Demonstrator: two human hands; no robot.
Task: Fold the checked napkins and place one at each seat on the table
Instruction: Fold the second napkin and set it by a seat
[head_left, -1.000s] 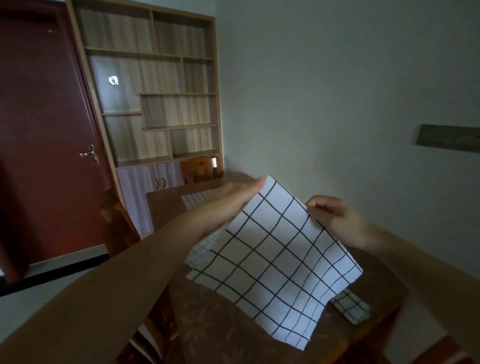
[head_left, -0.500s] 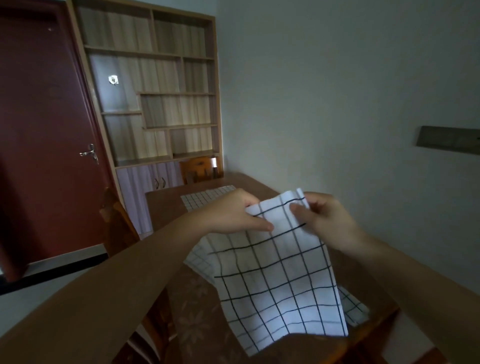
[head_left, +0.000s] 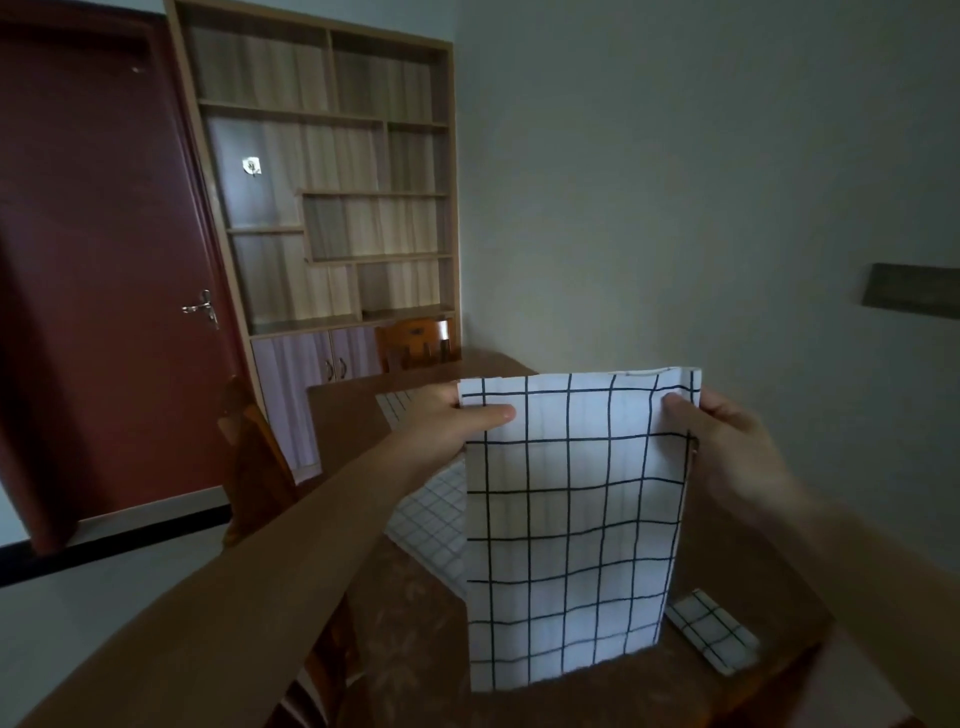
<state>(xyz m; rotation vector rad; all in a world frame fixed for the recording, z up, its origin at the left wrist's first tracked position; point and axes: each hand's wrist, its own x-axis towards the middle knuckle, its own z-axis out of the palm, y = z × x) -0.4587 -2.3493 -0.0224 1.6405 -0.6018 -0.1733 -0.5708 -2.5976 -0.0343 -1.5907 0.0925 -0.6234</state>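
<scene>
I hold a white napkin with a black check (head_left: 571, 519) up in the air over the brown table (head_left: 415, 649); it hangs flat and doubled. My left hand (head_left: 447, 423) pinches its upper left corner, thumb in front. My right hand (head_left: 727, 441) pinches the upper right corner. Behind it on the table lies another checked napkin (head_left: 436, 519), partly hidden. A folded checked napkin (head_left: 711, 636) lies near the table's right edge. A further checked napkin (head_left: 397, 408) rests at the far end of the table.
A wooden chair (head_left: 260, 467) stands at the table's left side and another chair (head_left: 415, 340) at the far end. Behind are a wooden shelf unit (head_left: 332, 182) and a dark red door (head_left: 104, 260). A grey wall runs along the right.
The napkin went from a tilted, spread sheet to a narrower doubled panel hanging straight. Both hands shifted along the top edge and now pinch its upper corners, held apart.
</scene>
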